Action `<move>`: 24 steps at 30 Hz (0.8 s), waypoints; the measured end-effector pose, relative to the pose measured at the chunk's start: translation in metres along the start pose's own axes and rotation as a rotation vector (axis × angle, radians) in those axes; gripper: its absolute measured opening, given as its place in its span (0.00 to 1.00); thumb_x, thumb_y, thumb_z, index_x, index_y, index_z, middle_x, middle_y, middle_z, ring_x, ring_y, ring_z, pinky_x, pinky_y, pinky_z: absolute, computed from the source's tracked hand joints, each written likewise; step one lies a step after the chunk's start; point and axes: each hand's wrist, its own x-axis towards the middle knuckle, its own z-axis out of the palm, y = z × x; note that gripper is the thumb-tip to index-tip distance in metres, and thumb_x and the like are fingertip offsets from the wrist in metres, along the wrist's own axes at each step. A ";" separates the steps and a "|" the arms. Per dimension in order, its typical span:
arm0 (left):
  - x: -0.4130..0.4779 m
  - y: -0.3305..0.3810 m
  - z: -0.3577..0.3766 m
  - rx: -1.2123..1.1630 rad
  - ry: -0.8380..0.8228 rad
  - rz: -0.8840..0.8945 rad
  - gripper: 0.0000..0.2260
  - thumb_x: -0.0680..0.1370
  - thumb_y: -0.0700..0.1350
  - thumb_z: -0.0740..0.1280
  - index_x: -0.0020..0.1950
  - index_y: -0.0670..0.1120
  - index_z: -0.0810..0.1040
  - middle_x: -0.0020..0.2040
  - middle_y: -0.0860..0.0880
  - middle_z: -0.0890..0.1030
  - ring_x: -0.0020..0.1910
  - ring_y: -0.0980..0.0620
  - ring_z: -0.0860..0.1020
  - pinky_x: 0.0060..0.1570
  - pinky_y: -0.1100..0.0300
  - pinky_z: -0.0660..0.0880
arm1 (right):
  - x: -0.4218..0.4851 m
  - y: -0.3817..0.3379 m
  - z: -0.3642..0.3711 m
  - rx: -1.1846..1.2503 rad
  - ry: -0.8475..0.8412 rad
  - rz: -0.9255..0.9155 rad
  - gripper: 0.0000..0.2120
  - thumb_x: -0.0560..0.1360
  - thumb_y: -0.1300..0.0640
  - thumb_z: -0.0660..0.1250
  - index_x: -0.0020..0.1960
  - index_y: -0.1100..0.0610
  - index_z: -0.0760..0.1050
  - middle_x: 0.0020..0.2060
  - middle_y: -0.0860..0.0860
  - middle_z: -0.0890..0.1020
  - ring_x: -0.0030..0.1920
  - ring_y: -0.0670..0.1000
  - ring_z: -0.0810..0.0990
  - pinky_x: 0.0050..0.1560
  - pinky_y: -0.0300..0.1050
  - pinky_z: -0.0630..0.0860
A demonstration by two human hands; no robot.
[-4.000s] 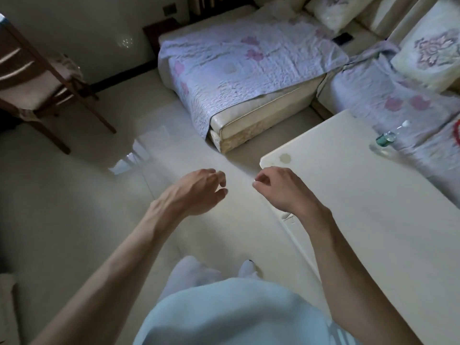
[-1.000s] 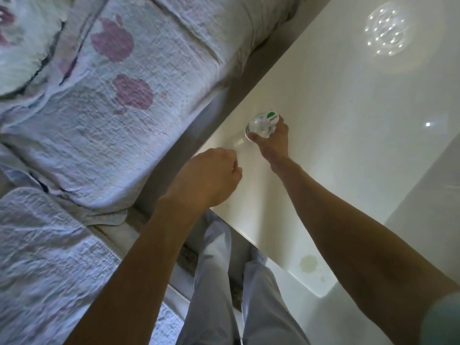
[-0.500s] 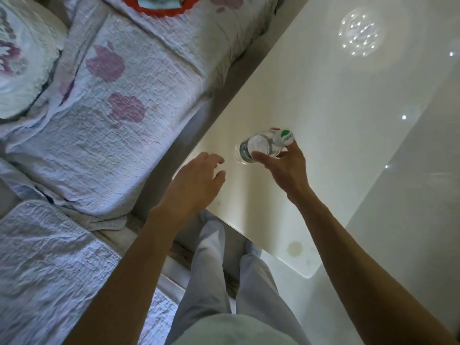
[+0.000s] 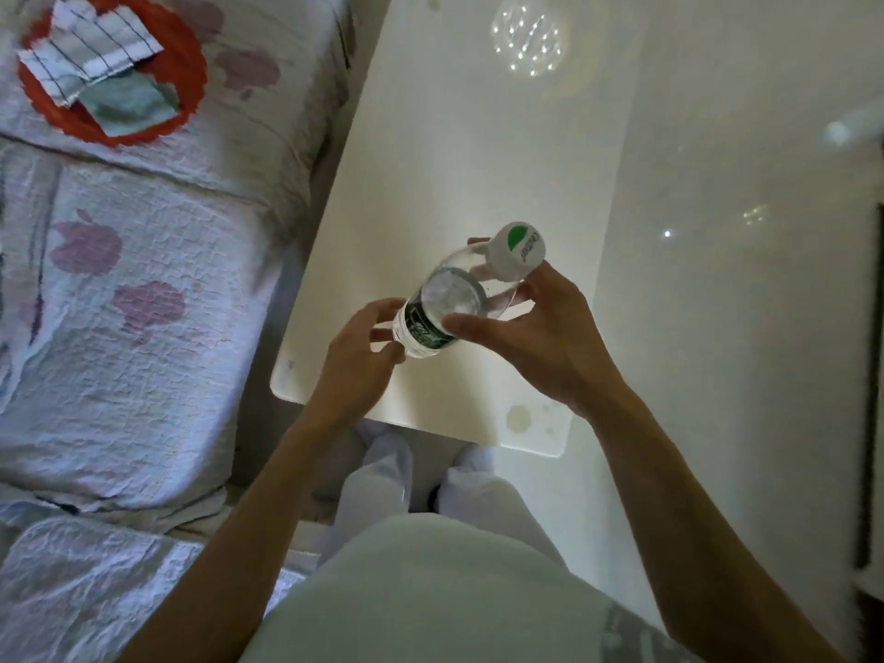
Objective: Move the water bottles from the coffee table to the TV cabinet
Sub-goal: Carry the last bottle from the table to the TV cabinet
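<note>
Since half a second ago, the left hand (image 4: 361,349) has closed the gap it kept from the water bottle (image 4: 442,311), and the bottle has been drawn nearer the person and raised clear of the coffee table (image 4: 478,136). The pick-up therefore looks done. What remains, by this judgement, is the carry to the TV cabinet, which is out of view.

At far left lies the quilted sofa cover (image 4: 143,289), with a red plate (image 4: 189,95) of folded cloths at its top; neither has a part in the task. Next comes the left hand. Its fingers (image 4: 385,334) are curled round the bottle's labelled bottom end and touch it there, though how firmly they press cannot be told.

The bottle hangs tilted over the near end of the table, bottom end down and left, white cap (image 4: 519,251) up and right. The right hand (image 4: 540,337) grips the upper body. Its thumb lies across the near side by the label, and its other fingers wrap the shoulder behind and just under the cap.

So both hands hold the bottle, one at each end. No other bottle shows on the bare tabletop to the right.
</note>
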 end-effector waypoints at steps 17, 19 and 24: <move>-0.066 0.132 0.250 0.117 -0.192 0.097 0.20 0.76 0.40 0.66 0.68 0.47 0.73 0.63 0.49 0.78 0.55 0.50 0.79 0.48 0.61 0.76 | -0.138 0.130 -0.189 0.161 0.464 0.082 0.34 0.68 0.47 0.77 0.70 0.50 0.67 0.59 0.45 0.79 0.59 0.47 0.79 0.62 0.50 0.78; -0.081 0.148 0.302 0.127 -0.224 0.114 0.19 0.78 0.43 0.66 0.69 0.47 0.72 0.64 0.50 0.77 0.55 0.51 0.78 0.48 0.62 0.74 | -0.159 0.155 -0.222 0.126 0.527 0.084 0.35 0.68 0.46 0.77 0.71 0.51 0.67 0.62 0.47 0.79 0.61 0.48 0.78 0.63 0.52 0.77; -0.123 0.184 0.419 0.138 -0.352 0.170 0.18 0.78 0.49 0.65 0.67 0.49 0.72 0.63 0.50 0.78 0.56 0.52 0.78 0.53 0.60 0.75 | -0.222 0.214 -0.311 0.089 0.696 0.100 0.35 0.66 0.43 0.77 0.67 0.54 0.71 0.57 0.47 0.80 0.55 0.47 0.80 0.56 0.50 0.80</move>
